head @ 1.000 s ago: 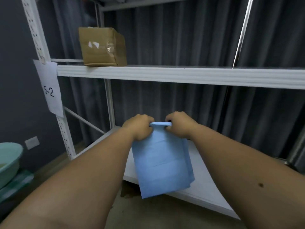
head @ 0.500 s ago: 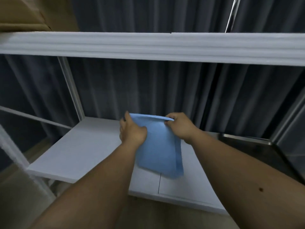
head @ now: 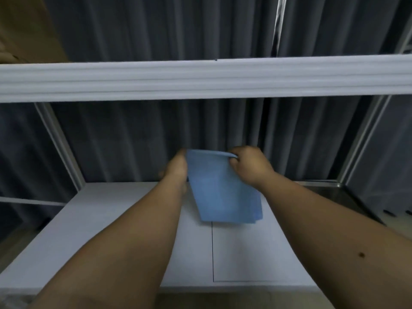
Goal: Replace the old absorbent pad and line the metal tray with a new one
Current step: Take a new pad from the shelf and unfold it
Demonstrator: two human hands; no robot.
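Head view shows the folded light-blue absorbent pad (head: 224, 190) hanging over the white shelf board's (head: 111, 230) middle, right hand (head: 247, 167) pinching its top edge, left hand (head: 176, 172) gripping its left side; unfolding it fully before reaching the steel tray (head: 347, 197) at the right edge seems wise.

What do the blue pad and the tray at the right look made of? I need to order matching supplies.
Blue pad: seems a soft, matte, non-woven or paper-like sheet, folded in layers; it hangs limp from both hands. Tray: looks like brushed metal, probably stainless steel, by its dull grey sheen and thin bright rim.
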